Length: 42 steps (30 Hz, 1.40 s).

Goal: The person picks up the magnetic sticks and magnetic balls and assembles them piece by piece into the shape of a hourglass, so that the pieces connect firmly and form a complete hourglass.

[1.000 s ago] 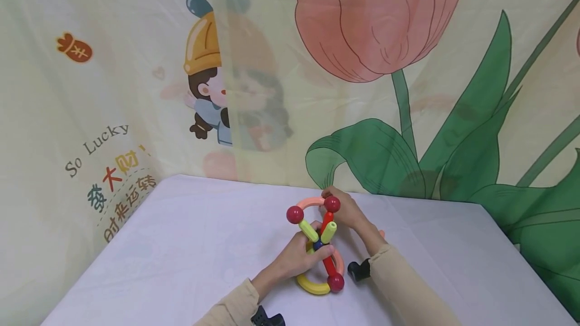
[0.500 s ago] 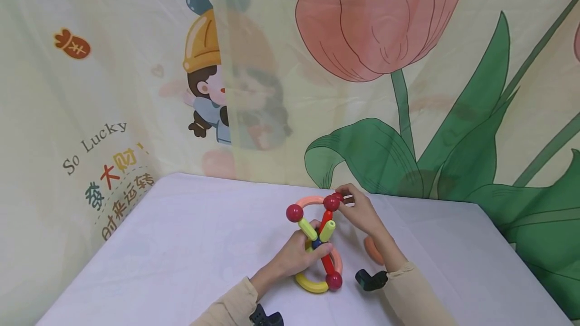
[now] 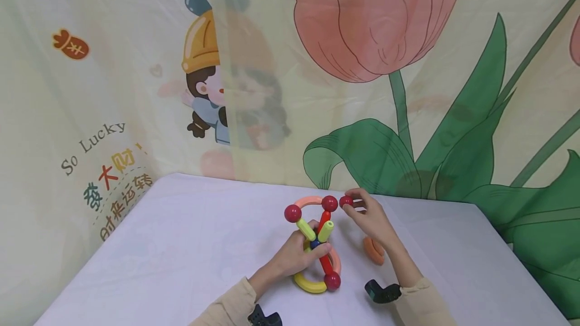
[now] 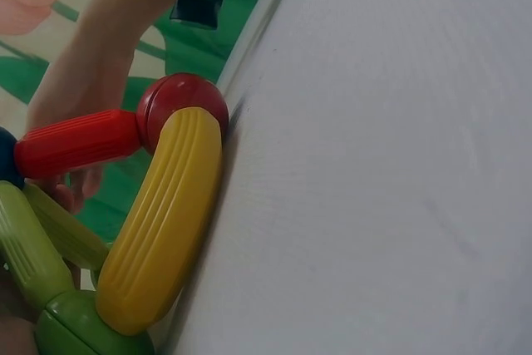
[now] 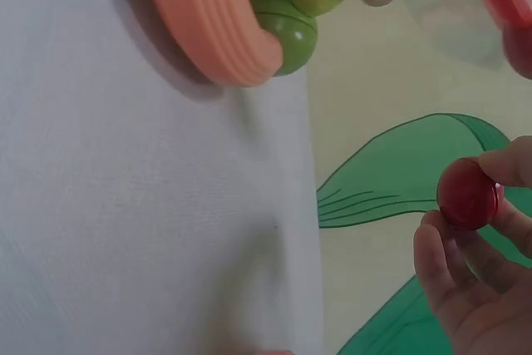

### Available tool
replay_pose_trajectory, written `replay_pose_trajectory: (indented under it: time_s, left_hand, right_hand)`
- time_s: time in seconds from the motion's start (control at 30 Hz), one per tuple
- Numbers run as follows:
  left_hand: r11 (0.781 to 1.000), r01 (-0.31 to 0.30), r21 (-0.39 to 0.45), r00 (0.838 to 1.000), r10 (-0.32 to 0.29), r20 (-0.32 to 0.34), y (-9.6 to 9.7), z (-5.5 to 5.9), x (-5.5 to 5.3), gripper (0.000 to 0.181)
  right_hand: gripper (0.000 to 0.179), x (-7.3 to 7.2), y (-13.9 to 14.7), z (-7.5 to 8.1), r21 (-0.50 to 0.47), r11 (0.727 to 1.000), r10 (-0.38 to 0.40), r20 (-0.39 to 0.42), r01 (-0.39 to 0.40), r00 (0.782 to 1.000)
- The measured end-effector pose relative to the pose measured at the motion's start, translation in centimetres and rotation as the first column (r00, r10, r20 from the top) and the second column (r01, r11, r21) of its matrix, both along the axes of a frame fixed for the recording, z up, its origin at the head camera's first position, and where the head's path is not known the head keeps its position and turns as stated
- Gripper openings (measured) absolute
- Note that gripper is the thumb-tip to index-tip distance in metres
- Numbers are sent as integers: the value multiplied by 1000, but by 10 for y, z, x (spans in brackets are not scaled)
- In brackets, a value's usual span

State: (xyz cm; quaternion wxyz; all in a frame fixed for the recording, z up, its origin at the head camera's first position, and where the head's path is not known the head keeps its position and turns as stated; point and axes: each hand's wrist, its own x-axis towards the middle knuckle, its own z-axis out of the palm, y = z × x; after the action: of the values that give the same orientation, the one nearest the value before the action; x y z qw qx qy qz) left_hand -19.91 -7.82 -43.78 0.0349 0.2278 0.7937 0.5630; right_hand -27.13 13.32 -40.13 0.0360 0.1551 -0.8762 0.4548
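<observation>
My left hand (image 3: 294, 258) grips a toy built of coloured rods and balls around its middle, by the dark blue ball (image 3: 315, 244). Two red balls and a salmon curved rod (image 3: 309, 199) form its top. The bottom has a yellow curved rod (image 4: 166, 222) and a red ball (image 4: 184, 110), low against the table. A green ball (image 5: 287, 32) of its base shows in the right wrist view. Just right of the toy's top right ball (image 3: 329, 204), my right hand (image 3: 370, 219) pinches a loose red ball (image 5: 468, 194) between thumb and fingers, a small gap from it.
A loose orange curved rod (image 3: 373, 251) lies on the white table (image 3: 190, 245), right of the toy. Behind the table's far edge hangs a printed curtain (image 3: 263, 165). Both wrists carry black cameras, the right one (image 3: 382, 292) close above the tabletop.
My right hand came from behind the toy's top right ball and moved right, drawing a red ball away from it. The orange curved rod is now uncovered. My left hand stays put.
</observation>
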Motion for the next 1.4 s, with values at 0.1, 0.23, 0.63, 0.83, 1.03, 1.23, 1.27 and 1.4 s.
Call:
replay_pose_trajectory:
  time_s: [0.1,0.23,0.63,0.83,1.03,1.23,1.27,1.4]
  left_hand:
    - [1000,10,-7,999,-10,-30,-1,-1,0,27]
    - [997,68,47,996,-66,-55,-3,-1,0,32]
    - [991,92,98,995,-87,-56,-2,-1,-2,30]
    - [987,113,111,993,-108,-51,-2,-1,-1,34]
    - [986,120,117,990,-111,-83,-2,-3,-3,33]
    - [992,97,86,993,-91,-70,-2,-2,-1,32]
    - [992,95,82,994,-90,-67,-2,-2,-1,31]
    - [996,75,56,996,-73,-47,-2,-1,0,32]
  right_hand:
    - [39,5,2,4,-10,1000,7,-23,-7,1000]
    - [39,13,6,10,-21,1000,5,-44,-6,999]
    - [39,37,6,28,-94,987,110,-175,-128,978]
    - [38,51,3,38,-89,974,179,-258,-208,949]
    - [39,62,-4,47,-78,936,304,-306,-342,902]
    - [38,68,-11,49,-9,932,339,-330,-362,881]
    - [38,69,-11,49,-8,932,340,-327,-362,882]
    - [40,71,-9,50,-13,929,347,-310,-369,885]
